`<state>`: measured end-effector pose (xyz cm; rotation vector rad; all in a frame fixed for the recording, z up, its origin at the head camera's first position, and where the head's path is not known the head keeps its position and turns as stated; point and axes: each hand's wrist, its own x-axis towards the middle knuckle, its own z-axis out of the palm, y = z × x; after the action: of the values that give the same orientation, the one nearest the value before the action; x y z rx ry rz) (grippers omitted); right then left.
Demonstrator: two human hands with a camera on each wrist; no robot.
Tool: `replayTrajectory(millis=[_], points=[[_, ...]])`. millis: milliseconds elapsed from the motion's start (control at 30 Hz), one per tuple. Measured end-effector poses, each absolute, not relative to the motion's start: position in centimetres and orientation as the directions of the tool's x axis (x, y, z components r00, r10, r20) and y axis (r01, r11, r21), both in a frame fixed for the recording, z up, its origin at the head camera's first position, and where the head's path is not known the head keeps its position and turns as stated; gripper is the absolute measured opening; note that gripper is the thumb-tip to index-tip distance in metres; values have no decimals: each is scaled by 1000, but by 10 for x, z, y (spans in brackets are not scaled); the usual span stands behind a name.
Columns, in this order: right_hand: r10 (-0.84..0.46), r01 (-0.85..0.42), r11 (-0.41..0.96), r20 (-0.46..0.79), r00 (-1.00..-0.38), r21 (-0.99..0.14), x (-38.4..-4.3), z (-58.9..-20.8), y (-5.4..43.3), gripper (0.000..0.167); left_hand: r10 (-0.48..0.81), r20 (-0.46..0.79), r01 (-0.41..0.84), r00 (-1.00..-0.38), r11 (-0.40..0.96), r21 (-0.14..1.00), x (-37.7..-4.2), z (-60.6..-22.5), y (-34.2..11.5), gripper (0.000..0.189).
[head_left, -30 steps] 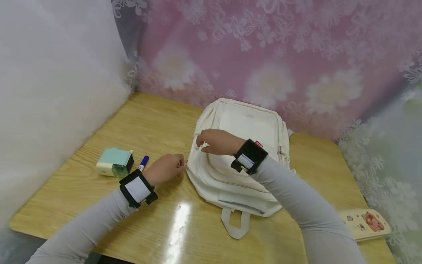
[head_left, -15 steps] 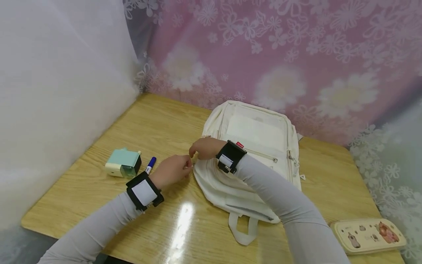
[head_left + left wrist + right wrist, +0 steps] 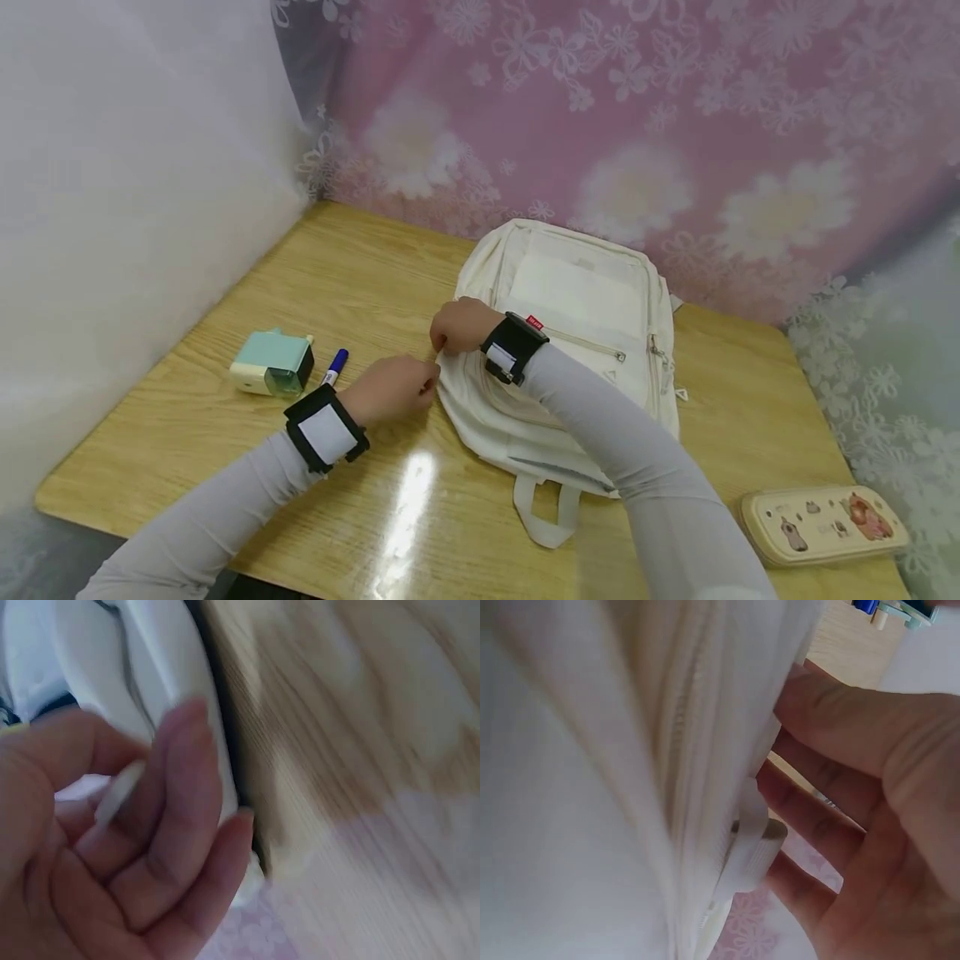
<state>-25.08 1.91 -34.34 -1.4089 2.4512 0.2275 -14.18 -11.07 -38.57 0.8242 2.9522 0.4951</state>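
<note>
A cream backpack [image 3: 581,287] lies on the wooden table, its grab handle [image 3: 543,529] toward me. At its left side my left hand [image 3: 393,390] has curled fingers. The left wrist view shows a small white zipper pull [image 3: 120,791] between that hand's thumb and fingers, partly hidden by them. My right hand [image 3: 465,325] reaches across the bag to the same side. Up close, its thumb and fingers [image 3: 821,817] pinch the bag's side edge beside a zipper [image 3: 682,712] and a folded webbing loop [image 3: 754,847].
Left of my hands stand a mint-and-cream pencil sharpener [image 3: 272,362] and a blue-capped marker [image 3: 335,367]. A cream pencil case [image 3: 825,525] with cartoon prints lies at the right front. A pink floral curtain [image 3: 570,125] hangs behind the table.
My right hand has come left and down from over the bag's front to its left edge and taken hold there. My left hand stays by that edge, slightly closer.
</note>
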Motion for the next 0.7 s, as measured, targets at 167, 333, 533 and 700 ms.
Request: replayTrajectory(millis=[167, 333, 533, 700], points=[[-803, -852, 523, -345, -486, -18, -250, -342, 21, 16, 629, -11, 569, -777, 710, 414, -137, -388, -101, 15], [-801, -850, 527, -345, -489, -19, -248, -342, 24, 22, 693, -38, 554, -720, 606, 571, -125, -396, -84, 16], [-790, -830, 556, -336, -513, -39, -247, -339, 28, 19, 760, -32, 528, -649, 481, 700, -111, -396, -54, 18], [-775, -811, 583, -333, -537, -49, -247, -339, 31, 15, 753, 2, 570, -658, 496, 655, -108, -392, -41, 19]])
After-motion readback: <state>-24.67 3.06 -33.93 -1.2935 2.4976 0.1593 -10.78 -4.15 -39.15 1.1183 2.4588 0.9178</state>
